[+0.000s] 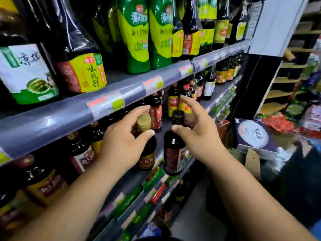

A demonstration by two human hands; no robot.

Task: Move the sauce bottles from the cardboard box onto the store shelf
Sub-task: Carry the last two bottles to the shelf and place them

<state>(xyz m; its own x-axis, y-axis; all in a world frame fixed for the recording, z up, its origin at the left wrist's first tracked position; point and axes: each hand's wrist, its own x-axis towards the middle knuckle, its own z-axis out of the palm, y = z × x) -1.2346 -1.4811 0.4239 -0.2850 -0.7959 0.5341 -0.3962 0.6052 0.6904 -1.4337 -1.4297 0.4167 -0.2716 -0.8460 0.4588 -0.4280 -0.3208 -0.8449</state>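
My left hand (121,138) grips the neck of a dark sauce bottle with a gold cap (145,152), which stands on the middle shelf (161,141). My right hand (196,133) is at the neck of a second dark bottle with a black cap (173,150), thumb on the neck below the cap and index finger stretched out above it. This bottle stands at the shelf's front edge, just right of the first. The cardboard box with the sauce bottles is not in view.
The upper shelf rail (104,105) with price tags runs just above my hands. More sauce bottles (173,100) stand deeper and to the right on the middle shelf. Large green and dark bottles (133,35) fill the shelf above. A printed carton (253,136) sits at the right.
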